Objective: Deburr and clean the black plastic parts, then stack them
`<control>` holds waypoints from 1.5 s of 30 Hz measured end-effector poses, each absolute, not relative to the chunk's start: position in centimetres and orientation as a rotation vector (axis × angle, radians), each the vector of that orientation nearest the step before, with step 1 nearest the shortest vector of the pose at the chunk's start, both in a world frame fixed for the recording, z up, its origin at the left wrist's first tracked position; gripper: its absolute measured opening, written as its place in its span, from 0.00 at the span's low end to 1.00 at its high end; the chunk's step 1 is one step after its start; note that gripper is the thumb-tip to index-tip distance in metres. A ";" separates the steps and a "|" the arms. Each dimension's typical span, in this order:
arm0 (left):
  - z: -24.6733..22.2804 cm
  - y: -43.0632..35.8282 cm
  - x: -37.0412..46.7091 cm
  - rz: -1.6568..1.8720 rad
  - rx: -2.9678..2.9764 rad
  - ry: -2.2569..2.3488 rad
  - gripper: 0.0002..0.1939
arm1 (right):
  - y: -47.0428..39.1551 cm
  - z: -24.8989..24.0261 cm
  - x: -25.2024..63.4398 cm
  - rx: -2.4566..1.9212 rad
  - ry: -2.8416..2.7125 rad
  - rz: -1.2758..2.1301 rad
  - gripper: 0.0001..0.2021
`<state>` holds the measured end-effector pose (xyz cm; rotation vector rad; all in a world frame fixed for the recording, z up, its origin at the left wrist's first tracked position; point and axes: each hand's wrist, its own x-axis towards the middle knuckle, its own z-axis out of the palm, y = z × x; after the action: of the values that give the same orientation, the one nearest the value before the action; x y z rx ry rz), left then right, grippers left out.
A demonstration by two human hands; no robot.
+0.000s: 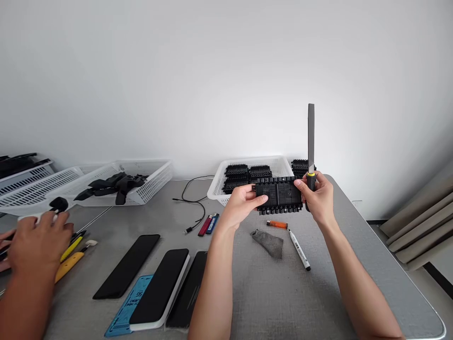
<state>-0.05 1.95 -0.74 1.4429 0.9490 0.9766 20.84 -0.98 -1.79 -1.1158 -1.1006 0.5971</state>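
Observation:
Between my two hands, above the grey table, is a flat black plastic part (278, 196) with toothed long edges. My left hand (244, 203) grips its left end, thumb across the face. Its right end is pinched by my right hand (318, 193), which also holds a flat file (311, 137) upright by its black and yellow handle. Below them lie an orange lighter (277, 224), a grey scrap of cloth or sandpaper (269, 242) and a white marker (299, 249) with a black cap. Behind the part stands a white basket (285, 165) with several similar black parts.
At left, another person's hand (38, 245) works near yellow-handled tools (69, 267). White baskets (155, 184) with black pieces stand by the wall. A black cable (191, 201), red lighter (205, 225), blue lighter (212, 223) and dark phone-like slabs (127, 267) lie on the table (255, 302).

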 end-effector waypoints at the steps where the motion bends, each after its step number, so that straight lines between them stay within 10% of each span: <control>1: -0.8 2.0 -0.1 0.979 1.452 0.962 0.21 | -1.0 -1.8 20.8 -1.122 -1.109 0.594 0.18; 45: -1.1 2.7 0.5 1.438 1.340 1.003 0.13 | -2.1 -1.0 23.0 -1.556 -1.664 0.049 0.26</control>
<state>0.49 2.67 -1.06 1.3395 1.0027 1.4378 23.03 -2.05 -1.02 -1.5560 -1.6639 0.0494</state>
